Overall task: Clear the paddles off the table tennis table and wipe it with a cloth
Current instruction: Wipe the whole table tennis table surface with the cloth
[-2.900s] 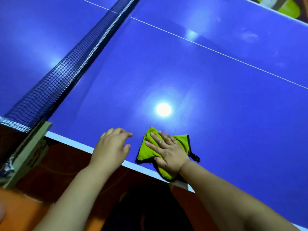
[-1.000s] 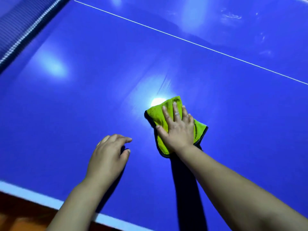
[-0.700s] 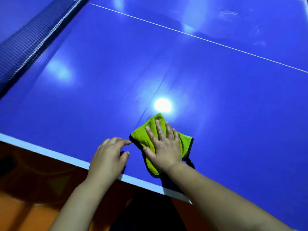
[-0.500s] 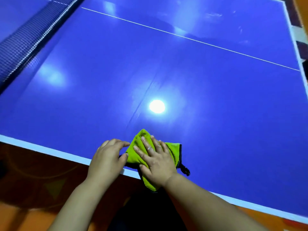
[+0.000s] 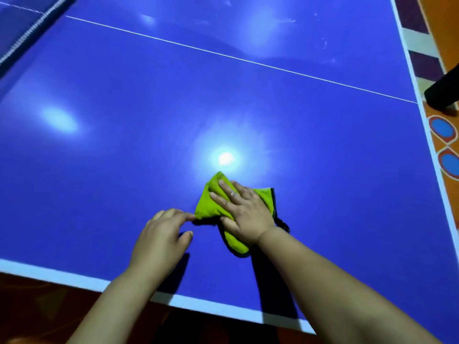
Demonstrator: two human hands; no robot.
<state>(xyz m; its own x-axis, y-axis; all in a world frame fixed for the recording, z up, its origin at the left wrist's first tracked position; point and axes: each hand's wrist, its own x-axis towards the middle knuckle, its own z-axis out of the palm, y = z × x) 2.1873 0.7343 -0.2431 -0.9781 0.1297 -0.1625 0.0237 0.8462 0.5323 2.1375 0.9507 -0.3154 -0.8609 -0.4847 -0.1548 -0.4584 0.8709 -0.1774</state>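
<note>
my right hand (image 5: 244,214) lies flat on the green cloth (image 5: 211,207), fingers straight and a little spread, palm pressing it down onto the blue table (image 5: 124,120). nothing is curled round the cloth; i am only pushing on it from above. the cloth is folded into a rough wedge with a dark hem, and one end of it sticks out under my wrist toward the near edge. a small dark loop (image 5: 283,223) pokes out on its right side.

my left hand (image 5: 161,234) rests on the table just beside the cloth, to its left. its fingers are loosely bent and hold nothing, the thumb out to the side. the tip of my index finger (image 5: 190,216) reaches the cloth's left corner, though i cannot tell if it really touches.

the cloth sits in the near half of the table, not far from the white border line (image 5: 211,307), and just below a bright round reflection (image 5: 226,158) on the surface. a thin white centre line (image 5: 248,60) runs across farther out. the net (image 5: 22,33) shows at the top left corner. beyond the table's right edge is an orange patterned floor (image 5: 444,145) and a dark object (image 5: 442,93) i cannot make out.
</note>
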